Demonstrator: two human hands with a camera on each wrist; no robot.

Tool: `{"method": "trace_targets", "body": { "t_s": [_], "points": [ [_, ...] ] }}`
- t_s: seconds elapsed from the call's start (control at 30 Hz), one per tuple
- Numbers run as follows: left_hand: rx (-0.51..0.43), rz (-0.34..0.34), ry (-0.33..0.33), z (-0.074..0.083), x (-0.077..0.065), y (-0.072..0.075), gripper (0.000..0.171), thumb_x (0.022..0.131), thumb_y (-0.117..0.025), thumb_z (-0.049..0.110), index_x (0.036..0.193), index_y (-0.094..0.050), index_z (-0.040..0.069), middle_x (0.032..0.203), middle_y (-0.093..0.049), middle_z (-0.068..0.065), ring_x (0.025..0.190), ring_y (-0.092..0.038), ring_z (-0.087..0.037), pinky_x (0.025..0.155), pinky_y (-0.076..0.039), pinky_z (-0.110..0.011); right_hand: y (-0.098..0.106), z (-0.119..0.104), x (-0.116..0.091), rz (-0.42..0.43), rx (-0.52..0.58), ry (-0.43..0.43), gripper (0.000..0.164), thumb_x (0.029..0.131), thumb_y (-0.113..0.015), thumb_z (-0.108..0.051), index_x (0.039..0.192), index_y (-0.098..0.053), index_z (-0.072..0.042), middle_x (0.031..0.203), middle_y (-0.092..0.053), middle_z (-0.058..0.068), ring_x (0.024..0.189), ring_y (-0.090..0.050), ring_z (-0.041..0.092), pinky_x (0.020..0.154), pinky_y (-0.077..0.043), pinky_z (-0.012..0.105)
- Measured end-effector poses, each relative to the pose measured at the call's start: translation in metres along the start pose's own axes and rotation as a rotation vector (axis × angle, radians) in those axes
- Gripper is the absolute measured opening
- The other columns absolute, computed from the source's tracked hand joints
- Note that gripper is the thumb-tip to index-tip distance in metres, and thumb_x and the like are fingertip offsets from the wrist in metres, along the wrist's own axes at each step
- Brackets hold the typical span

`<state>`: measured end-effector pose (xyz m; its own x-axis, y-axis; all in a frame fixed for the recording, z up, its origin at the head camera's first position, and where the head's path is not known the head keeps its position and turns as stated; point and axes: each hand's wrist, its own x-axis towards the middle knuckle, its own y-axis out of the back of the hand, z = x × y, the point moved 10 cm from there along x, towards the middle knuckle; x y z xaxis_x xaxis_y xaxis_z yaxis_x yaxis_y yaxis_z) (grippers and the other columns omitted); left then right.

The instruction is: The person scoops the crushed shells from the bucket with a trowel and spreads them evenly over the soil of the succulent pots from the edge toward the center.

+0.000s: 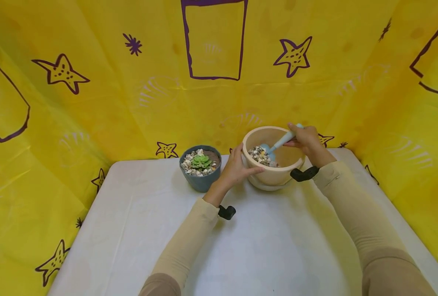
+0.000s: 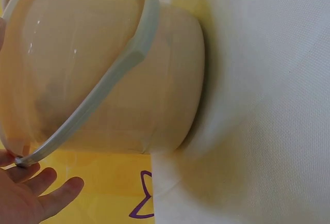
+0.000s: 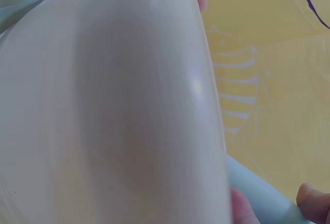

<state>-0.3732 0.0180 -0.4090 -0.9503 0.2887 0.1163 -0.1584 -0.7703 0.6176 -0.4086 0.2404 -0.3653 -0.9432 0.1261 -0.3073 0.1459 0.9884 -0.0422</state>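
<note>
My right hand holds the handle of a small light-blue shovel. Its blade dips among mixed pebbles inside a cream plastic bucket. In the right wrist view, a thumb and a finger are on the shovel handle, just beyond the bucket wall. My left hand rests against the bucket's near left rim, with thumb and fingers spread apart. The left wrist view has its fingers nearly straight at the pivot of the bucket's grey handle, which hangs down.
Left of the bucket stands a dark blue-grey pot with a green succulent, pale pebbles and brown soil. Both stand near the back edge of a white-covered table. A yellow patterned cloth hangs behind and on both sides.
</note>
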Motion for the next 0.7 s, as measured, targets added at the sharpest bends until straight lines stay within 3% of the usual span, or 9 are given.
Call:
{"method": "trace_targets", "body": {
  "t_s": [0.7],
  "points": [
    [-0.013, 0.007, -0.003, -0.0018, 0.0007, 0.0003, 0.117, 0.073, -0.080, 0.055, 0.158, -0.011, 0.014, 0.159, -0.022, -0.016, 0.145, -0.031, -0.034, 0.113, -0.035, -0.053, 0.0018, 0.0006, -0.0006, -0.010, 0.102, -0.047, 0.029, 0.097, -0.056, -0.025, 0.106, -0.046, 0.001, 0.064, -0.064, 0.006, 0.059, -0.070, 0.019, 0.066, -0.060, 0.032]
  ]
}}
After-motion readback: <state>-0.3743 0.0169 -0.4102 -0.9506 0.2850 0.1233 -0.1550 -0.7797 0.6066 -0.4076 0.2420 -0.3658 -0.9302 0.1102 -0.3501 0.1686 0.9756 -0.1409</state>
